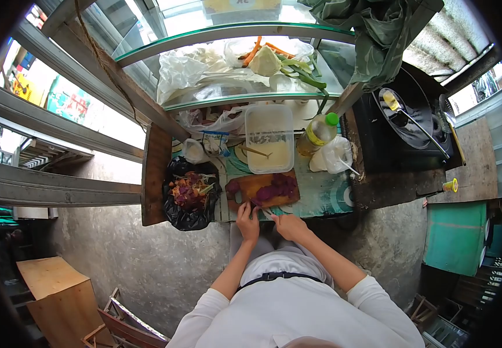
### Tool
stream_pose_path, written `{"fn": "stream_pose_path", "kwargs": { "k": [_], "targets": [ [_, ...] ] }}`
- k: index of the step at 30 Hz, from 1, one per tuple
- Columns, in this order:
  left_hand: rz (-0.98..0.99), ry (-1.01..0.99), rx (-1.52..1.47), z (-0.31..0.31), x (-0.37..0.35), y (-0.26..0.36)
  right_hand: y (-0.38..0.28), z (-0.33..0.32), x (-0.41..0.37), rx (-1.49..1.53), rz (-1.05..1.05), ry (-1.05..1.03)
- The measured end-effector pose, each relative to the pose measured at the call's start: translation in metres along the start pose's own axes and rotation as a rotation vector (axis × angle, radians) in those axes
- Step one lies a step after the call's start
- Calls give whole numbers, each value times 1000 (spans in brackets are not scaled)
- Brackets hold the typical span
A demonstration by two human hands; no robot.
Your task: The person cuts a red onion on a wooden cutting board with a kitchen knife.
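Note:
My right hand grips a knife, its blade angled toward the front edge of a wooden cutting board. Beside it, my left hand has its fingers pinched together on a small purple vegetable piece at the board's edge. More purple vegetable chunks lie in a cluster on the board's right part, and another purple piece sits at its left end. Left of the board, a black plastic bag is open and full of purple and orange peelings.
Behind the board stand a pale plastic tub with a stick across it and a green-capped bottle. A clear bag lies to their right. Carrots and greens rest on the glass shelf. A wok occupies the right side.

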State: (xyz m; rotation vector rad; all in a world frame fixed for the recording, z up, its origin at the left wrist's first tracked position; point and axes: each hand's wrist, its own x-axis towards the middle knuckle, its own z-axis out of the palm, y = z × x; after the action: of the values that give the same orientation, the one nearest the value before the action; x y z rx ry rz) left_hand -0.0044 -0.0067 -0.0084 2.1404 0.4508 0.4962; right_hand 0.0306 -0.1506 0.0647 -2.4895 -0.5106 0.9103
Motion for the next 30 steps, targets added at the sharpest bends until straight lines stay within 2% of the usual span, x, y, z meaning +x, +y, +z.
{"fn": "stream_pose_path", "kwargs": {
  "k": [8, 11, 17, 20, 26, 30],
  "targets": [
    [-8, 14, 5, 1, -1, 3, 8, 10, 13, 22, 84, -27],
    [8, 4, 17, 1, -1, 2, 27, 28, 26, -33, -48, -27],
    [4, 17, 20, 2, -2, 3, -5, -12, 8, 43, 31, -15],
    [-5, 19, -6, -2, 1, 10, 6, 1, 27, 32, 40, -69],
    [-18, 7, 10, -2, 1, 11, 29, 32, 36, 105, 54, 72],
    [-27, 5, 6, -2, 1, 7, 43, 37, 43, 308, 14, 54]
  ]
}}
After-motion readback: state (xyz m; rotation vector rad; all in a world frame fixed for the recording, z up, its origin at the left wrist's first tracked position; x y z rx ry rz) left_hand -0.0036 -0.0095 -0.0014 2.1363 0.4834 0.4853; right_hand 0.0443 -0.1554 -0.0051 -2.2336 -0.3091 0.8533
